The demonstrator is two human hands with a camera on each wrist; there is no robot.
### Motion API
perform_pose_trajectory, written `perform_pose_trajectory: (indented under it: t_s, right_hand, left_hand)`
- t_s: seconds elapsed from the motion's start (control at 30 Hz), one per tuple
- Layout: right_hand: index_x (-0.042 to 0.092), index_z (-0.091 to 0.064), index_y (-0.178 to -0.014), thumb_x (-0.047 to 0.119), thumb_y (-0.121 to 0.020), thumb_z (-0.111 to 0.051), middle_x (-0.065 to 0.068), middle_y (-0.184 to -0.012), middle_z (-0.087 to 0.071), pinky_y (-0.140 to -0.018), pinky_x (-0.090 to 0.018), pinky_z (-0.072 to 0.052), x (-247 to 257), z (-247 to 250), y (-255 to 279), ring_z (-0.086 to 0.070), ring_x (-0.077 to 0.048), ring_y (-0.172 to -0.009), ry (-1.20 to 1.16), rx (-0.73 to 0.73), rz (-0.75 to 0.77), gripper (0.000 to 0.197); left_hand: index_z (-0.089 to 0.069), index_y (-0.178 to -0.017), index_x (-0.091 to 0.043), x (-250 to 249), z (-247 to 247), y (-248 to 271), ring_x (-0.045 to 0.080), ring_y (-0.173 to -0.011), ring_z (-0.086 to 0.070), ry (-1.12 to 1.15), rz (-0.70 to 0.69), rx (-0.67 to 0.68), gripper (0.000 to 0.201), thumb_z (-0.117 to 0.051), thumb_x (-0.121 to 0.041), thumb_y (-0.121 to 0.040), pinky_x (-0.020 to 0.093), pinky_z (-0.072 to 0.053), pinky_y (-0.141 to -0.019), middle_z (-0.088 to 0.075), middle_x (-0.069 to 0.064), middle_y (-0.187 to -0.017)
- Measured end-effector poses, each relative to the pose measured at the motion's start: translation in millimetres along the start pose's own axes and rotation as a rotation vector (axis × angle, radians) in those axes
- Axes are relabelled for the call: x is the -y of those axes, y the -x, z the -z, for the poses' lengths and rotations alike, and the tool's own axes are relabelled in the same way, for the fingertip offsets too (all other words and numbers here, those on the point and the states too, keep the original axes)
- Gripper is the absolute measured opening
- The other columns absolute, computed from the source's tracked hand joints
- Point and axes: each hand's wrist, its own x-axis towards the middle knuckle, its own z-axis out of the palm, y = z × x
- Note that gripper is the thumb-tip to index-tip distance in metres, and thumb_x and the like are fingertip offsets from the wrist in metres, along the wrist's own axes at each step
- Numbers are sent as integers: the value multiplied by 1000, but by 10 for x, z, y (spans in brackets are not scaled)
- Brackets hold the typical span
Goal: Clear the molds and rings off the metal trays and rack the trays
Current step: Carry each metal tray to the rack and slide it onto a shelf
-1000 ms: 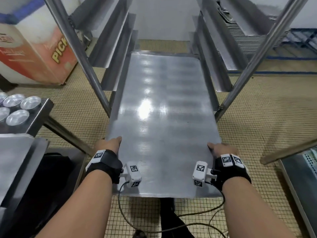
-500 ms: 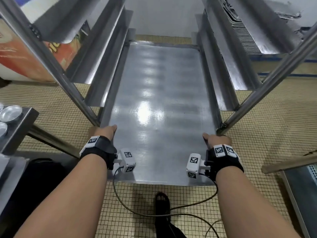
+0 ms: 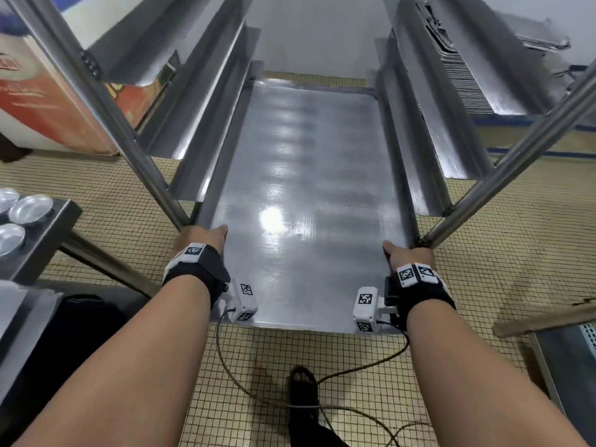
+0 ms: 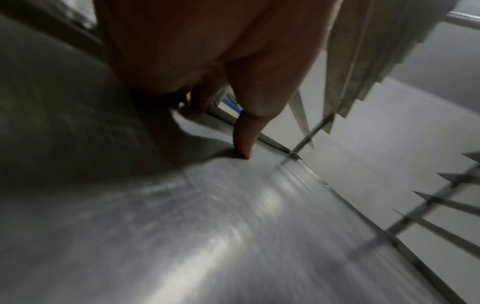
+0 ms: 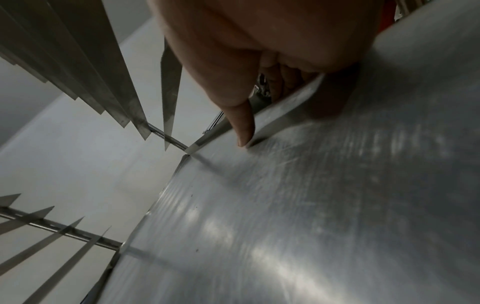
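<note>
The flat, bare rectangular metal tray [image 3: 303, 201] lies most of the way inside the tall steel tray rack [image 3: 206, 130], its long sides resting on the lowest visible pair of angled runners, its near end jutting out toward the person. The left hand [image 3: 201, 237] clamps the tray's left rim and the right hand [image 3: 408, 253] clamps the right rim, each with the thumb on top; the wrist views show a thumb tip pressed on the tray surface beside the raised edge and the other fingers curled under it. Nothing sits on this tray, so clearing it looks done and racking is well along, with only the last stretch of the slide left. To the left, round shallow silver molds [image 3: 30, 206] stand on a metal desk [image 3: 48, 233]. Whether other trays wait for clearing I cannot tell
</note>
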Motion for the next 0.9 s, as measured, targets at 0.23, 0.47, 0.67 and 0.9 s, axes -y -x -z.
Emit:
perform_pose_trajectory:
  t_s: [0.23, 0.47, 0.67, 0.9]
  right_hand:
    - [14, -54, -136, 16, -78, -79, -10, -139, -56, -81, -27, -54, -236, 115, 445, -62, -23, -115, 77, 167, 331, 63]
    - [27, -48, -143, 73, -68, -69, 7, -159, -27, -122, -40, -18, -835, 303, 1033, -16, -15, -149, 698, 453, 867, 90]
    - [15, -43, -143, 21, -81, -73, -4, -152, -33, -114, -37, -27, -780, 342, 1091, -24, -27, -140, 959, 418, 1074, 69]
    - [17, -41, -144, 8, -83, -68, -2, -154, -29, -118, -45, -25, -665, 150, 728, -17, -26, -144, 1023, 352, 1157, 67]
  left_hand:
    - [-49, -136, -11, 427, -24, 325, 38, -130, -43, -471, -484, 36, 70, -71, -45, -78, 50, -45, -103, -41, 17, -143]
    - [-6, -159, -26, 1056, 83, 647, 37, -150, 15, -825, -832, 339, 130, -49, -95, -58, 56, 6, -117, 12, 9, -165]
    - [-15, -151, -20, 1026, -78, 549, 46, -148, 5, -958, -872, 216, 95, -77, -37, -81, 67, -8, -116, -3, 16, -161]
    - [-14, -153, -18, 810, -295, 361, 47, -148, 2, -977, -890, 107, 83, -59, 2, -86, 68, -9, -114, -4, 17, -161]
